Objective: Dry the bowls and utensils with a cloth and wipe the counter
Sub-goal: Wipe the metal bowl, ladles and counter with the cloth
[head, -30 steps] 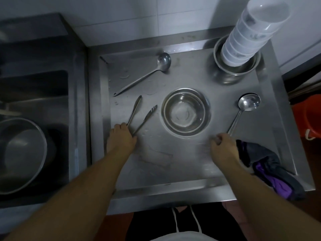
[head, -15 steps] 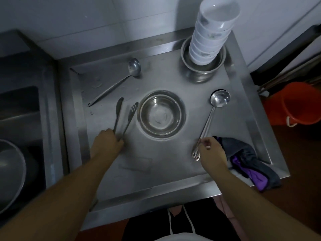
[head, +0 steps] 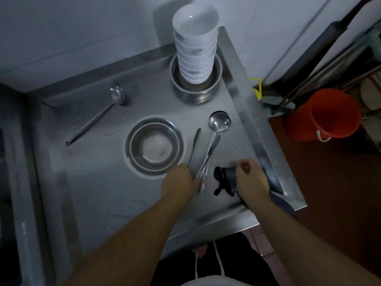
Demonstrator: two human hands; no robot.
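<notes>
Orange bucket [head: 323,114] on reddish floor [head: 340,193] right of counter; dark poles [head: 321,65] leaning against white wall [head: 72,38]

head cam | looks steeply down, close over steel counter [head: 99,182] | single view

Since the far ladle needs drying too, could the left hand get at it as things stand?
Probably not right away: the left hand holds the tongs and would have to put them down. Otherwise the counter toward the far ladle looks free, left of the steel bowl.
</notes>
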